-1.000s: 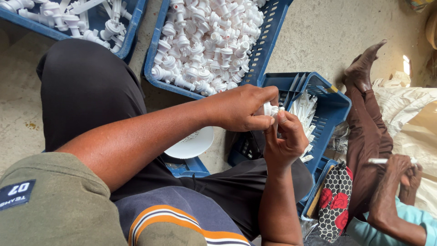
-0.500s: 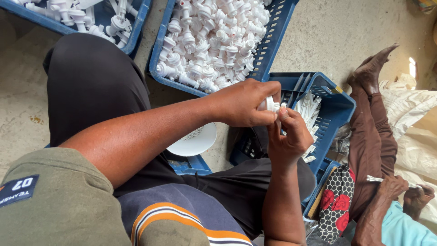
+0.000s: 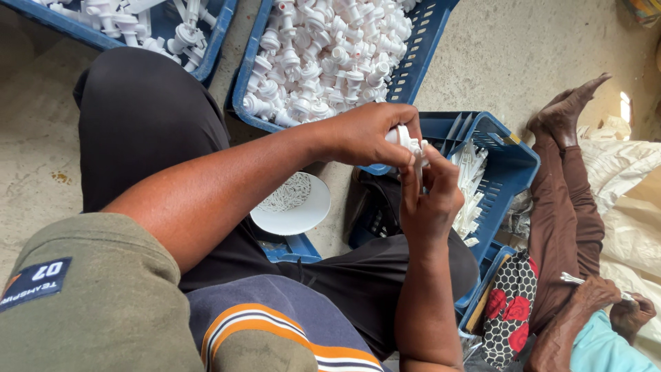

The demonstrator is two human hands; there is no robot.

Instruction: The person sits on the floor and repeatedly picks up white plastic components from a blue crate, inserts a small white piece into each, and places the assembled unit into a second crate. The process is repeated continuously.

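Observation:
My left hand (image 3: 372,134) grips a small white plastic pump part (image 3: 406,140) at its round end. My right hand (image 3: 430,200) reaches up from below and pinches the thin lower end of the same part between thumb and fingers. Both hands meet above the edge of a blue crate (image 3: 513,162) that holds white tube-like pieces (image 3: 471,182). Just beyond my left hand stands a bigger blue crate (image 3: 423,48) heaped with white pump parts (image 3: 330,58).
A third blue crate (image 3: 213,41) with white parts sits at the top left. A white round dish (image 3: 292,204) lies by my black-trousered knee. On the right another person sits with a bare leg (image 3: 561,172) stretched out, their hands (image 3: 616,303) holding a white piece. Concrete floor around.
My hands stay together on the white part, with the left hand's fingers turning slightly over its top. The other person's hands at the right have shifted lower.

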